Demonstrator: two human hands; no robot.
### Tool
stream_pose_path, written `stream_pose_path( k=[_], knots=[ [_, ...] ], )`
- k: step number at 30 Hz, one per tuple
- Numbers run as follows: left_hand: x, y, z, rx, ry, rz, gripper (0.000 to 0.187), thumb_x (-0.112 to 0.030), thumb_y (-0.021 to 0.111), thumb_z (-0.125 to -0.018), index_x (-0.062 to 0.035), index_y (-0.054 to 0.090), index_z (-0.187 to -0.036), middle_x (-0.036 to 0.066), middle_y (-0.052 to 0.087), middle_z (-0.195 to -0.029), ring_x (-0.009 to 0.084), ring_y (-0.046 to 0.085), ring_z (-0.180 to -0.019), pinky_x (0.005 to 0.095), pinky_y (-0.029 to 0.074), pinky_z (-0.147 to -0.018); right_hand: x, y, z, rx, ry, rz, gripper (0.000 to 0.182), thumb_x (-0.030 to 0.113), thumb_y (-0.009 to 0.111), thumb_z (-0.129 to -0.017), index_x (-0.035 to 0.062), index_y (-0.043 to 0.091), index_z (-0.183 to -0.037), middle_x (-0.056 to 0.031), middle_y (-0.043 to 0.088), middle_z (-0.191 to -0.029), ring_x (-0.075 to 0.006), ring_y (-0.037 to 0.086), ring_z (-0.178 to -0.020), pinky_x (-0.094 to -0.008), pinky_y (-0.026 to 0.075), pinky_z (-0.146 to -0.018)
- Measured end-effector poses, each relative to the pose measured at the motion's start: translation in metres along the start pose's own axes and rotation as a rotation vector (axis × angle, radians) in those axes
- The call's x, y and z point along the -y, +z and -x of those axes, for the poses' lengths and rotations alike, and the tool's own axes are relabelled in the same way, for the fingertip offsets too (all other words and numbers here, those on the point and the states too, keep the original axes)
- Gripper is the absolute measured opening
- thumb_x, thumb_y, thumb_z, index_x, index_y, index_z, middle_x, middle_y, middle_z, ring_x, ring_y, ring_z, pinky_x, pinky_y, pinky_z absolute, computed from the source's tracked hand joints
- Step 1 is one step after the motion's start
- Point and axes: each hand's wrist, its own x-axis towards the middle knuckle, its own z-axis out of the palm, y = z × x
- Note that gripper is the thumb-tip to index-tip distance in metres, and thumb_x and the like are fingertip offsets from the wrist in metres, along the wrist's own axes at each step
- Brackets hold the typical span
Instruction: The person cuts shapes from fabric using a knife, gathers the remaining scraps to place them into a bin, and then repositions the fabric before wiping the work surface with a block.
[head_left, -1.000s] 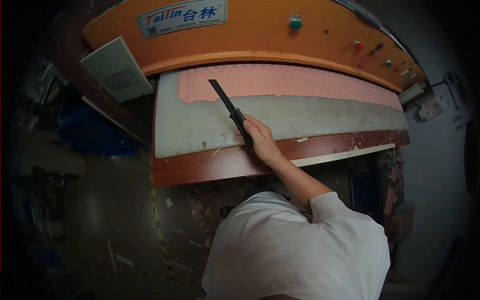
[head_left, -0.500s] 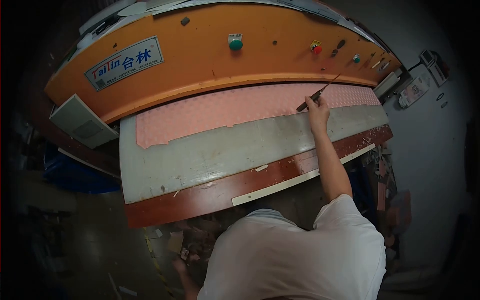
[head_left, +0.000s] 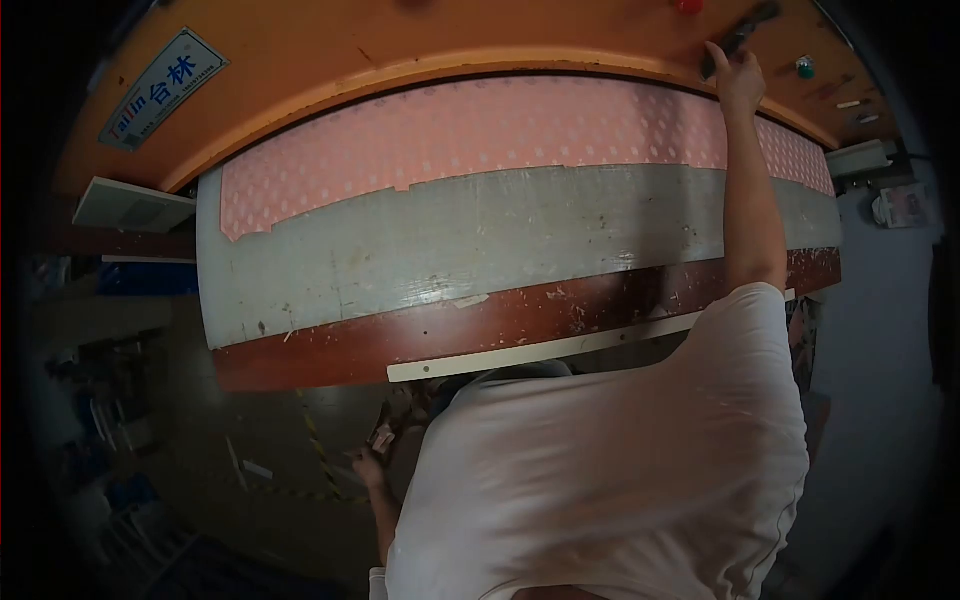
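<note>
My right hand is raised against the orange machine panel, its fingers closed round the dark handle of an awl. The awl's shaft is hard to make out against the dark marks on the panel. Below that arm lies a pink sheet with pale dots, its near edge notched, on a grey board. My left hand hangs low beside my body, close to a small pale piece. Its fingers are too dim and small to read.
The orange panel carries a sign, a red button and a green button. A reddish-brown ledge with a pale strip runs along the front. A whitish box sits at the left.
My right hand has risen from above the pink sheet to the orange panel, carrying the awl. The view has tipped downward, and my left hand stays low at my side.
</note>
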Motion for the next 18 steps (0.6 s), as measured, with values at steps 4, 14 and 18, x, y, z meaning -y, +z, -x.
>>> stream_pose_path(
  k=[4,14,18],
  knots=[
    [-0.036,0.000,0.008,-0.054,-0.077,-0.302,0.028,-0.019,0.053,-0.095,0.0073,0.062,-0.099,0.012,0.063,-0.092,0.0214,0.057,-0.076,0.0382,0.046,-0.064,-0.026,0.020,0.003,0.010,-0.020,0.008,0.074,0.063,0.074,-0.077,-0.0007,0.071,-0.113,-0.0185,0.073,-0.109,-0.0352,0.069,-0.105,-0.0415,0.052,-0.091],
    [-0.027,-0.014,0.010,-0.073,-0.055,0.129,0.027,-0.025,0.054,-0.100,0.0008,0.060,-0.094,0.006,0.059,-0.084,0.0165,0.056,-0.078,0.0415,0.043,-0.064,0.181,-0.159,0.259,0.972,0.295,-1.115,0.030,0.020,0.062,-0.100,-0.0012,0.068,-0.120,-0.0083,0.072,-0.107,-0.0118,0.064,-0.092,-0.0271,0.053,-0.079],
    [-0.150,-0.037,0.065,-0.259,-0.190,0.478,0.028,-0.026,0.048,-0.106,-0.0063,0.052,-0.087,0.003,0.047,-0.066,0.0158,0.043,-0.057,0.0409,0.040,-0.057,0.279,-0.243,0.393,1.950,0.077,-1.270,0.030,0.018,0.068,-0.096,-0.0003,0.068,-0.119,-0.0092,0.073,-0.108,-0.0148,0.068,-0.101,-0.0297,0.054,-0.088]
  ],
)
